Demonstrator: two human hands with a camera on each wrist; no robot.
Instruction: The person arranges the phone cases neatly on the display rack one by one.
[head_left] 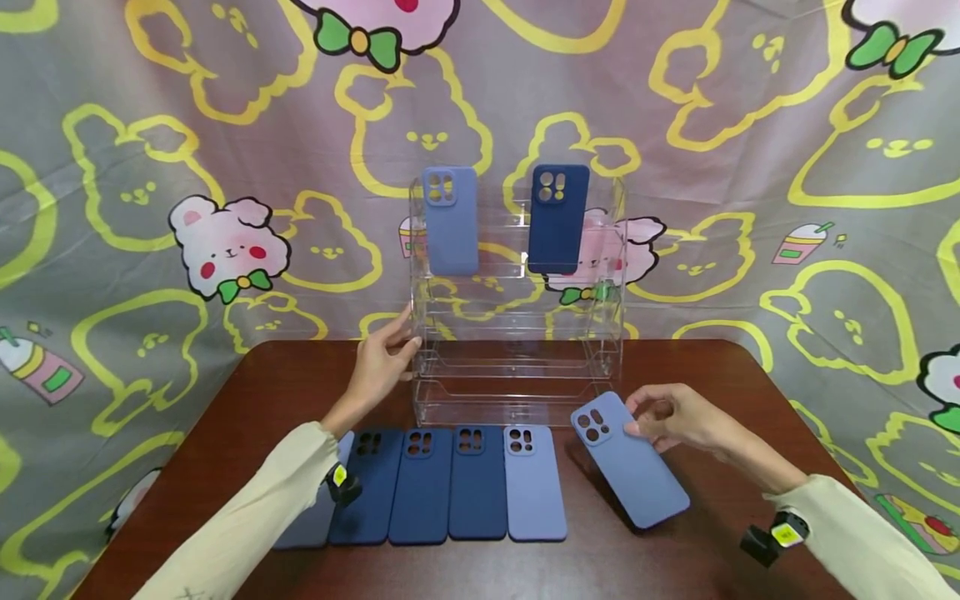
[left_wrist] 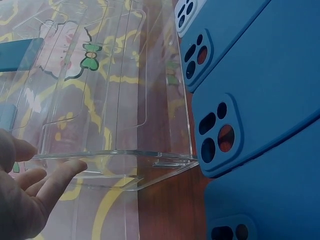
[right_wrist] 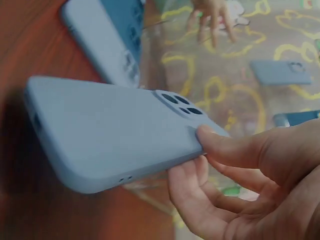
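My right hand (head_left: pixel 678 417) pinches a light blue phone case (head_left: pixel 637 475) by its edge near the camera cutouts, thumb on its back. The case tilts over the table at the rack's front right. My left hand (head_left: pixel 382 358) is at the left side of a clear acrylic tiered rack (head_left: pixel 517 412), fingers spread along the side panel. On the rack's upper tier stand a pale lavender-blue phone case (head_left: pixel 452 237) and a navy phone case (head_left: pixel 557 237), upright and apart.
In front of the rack, several phone cases lie side by side: a pale one (head_left: pixel 536 500) at the right end, navy ones (head_left: pixel 478 492) beside it, and a greyish-blue one (head_left: pixel 303 521) partly under the left sleeve. A patterned cloth (head_left: pixel 712 108) hangs behind the brown table (head_left: pixel 720 525).
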